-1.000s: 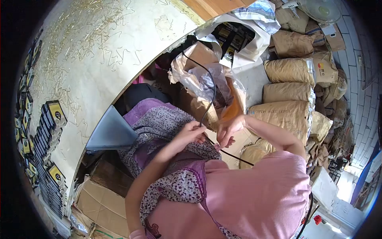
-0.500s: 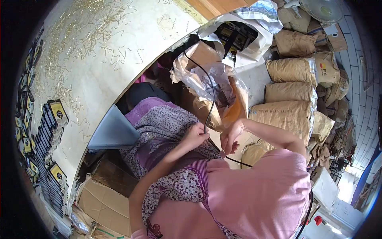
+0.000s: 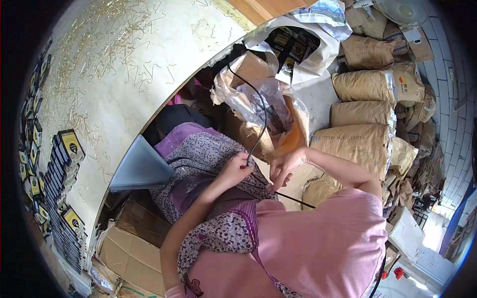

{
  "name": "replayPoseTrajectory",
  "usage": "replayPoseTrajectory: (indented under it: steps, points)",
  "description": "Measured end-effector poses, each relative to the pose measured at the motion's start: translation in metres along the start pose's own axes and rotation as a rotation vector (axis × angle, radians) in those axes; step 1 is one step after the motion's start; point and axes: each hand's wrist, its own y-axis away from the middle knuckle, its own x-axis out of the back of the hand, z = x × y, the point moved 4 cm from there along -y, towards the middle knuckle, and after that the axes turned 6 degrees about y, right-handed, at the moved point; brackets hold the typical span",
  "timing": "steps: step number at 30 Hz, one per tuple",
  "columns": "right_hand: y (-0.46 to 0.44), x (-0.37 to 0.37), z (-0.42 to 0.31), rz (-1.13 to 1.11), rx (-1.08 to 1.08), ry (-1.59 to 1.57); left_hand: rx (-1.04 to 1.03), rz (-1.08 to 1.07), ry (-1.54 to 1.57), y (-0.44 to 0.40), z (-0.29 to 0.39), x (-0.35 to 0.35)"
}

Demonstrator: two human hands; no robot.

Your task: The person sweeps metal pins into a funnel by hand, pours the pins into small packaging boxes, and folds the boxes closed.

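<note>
A black cable (image 3: 262, 107) runs down from below the table edge to my left hand (image 3: 234, 171), whose fingers are closed round it above my lap. From there it passes beside my right hand (image 3: 285, 169) and on toward the right of my pink shirt. The right hand is bent at the wrist, its fingers curled together at the edge of the flowered apron (image 3: 203, 154); what lies between the fingertips is too small to make out.
Thin golden wires (image 3: 99, 44) and stacked black-and-yellow boxes (image 3: 62, 154) lie on the table (image 3: 184, 37). A grey metal chute (image 3: 139, 166) hangs at its edge. An opened paper sack (image 3: 293, 119) stands ahead; brown sacks (image 3: 360, 114) are piled right, cardboard (image 3: 131, 256) lower left.
My left hand has moved slightly left, still on the cable. My right hand has shifted a little and stays bent near the apron edge.
</note>
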Motion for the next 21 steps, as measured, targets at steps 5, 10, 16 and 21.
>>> replayPoseTrajectory:
  steps: [5,10,16,21]
  points:
    - [-0.008,-0.003,-0.003,0.067,0.058,-0.085,0.196,0.115,0.125,0.009,0.030,0.005]
    - [-0.006,0.004,-0.011,0.111,0.087,-0.223,-0.126,0.064,-0.259,0.019,0.090,0.017]
    - [-0.003,0.024,-0.012,0.128,0.223,-0.247,-0.319,0.078,-0.252,0.030,0.185,0.028]
    - [0.014,0.032,-0.026,0.256,0.252,-0.159,-0.291,-0.018,-0.483,0.032,0.169,0.015]
